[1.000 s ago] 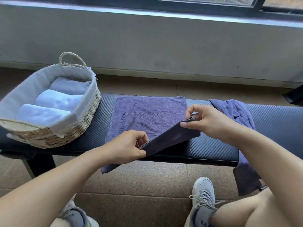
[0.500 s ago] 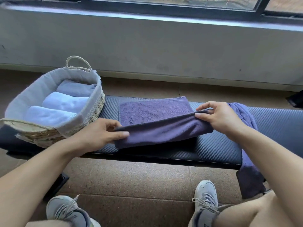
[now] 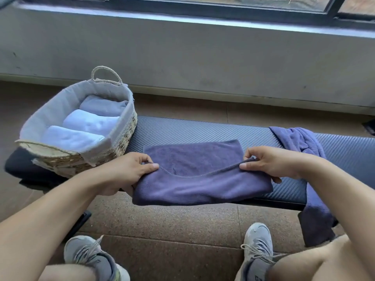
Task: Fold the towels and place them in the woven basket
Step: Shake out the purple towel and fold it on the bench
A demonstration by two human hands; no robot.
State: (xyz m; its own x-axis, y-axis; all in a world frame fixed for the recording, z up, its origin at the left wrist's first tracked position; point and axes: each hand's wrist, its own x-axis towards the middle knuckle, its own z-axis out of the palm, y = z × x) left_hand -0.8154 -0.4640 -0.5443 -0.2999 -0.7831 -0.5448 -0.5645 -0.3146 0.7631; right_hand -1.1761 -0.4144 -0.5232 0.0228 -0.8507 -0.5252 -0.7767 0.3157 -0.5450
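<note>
Hands pinch one purple towel (image 3: 203,185) on the padded bench (image 3: 203,130): left hand (image 3: 129,169) grips its left corner, right hand (image 3: 269,165) its right, the upper edge sagging between them. Far left stands the woven basket (image 3: 123,130), holding three folded towels (image 3: 89,122). Right, another purple towel (image 3: 300,142) lies crumpled, draping off the near edge.

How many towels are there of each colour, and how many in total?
Light blue towels, folded in the woven basket: 3
Dark purple towel, held by both hands on the bench: 1
Lighter purple towel, crumpled at the right: 1
Total: 5 towels
</note>
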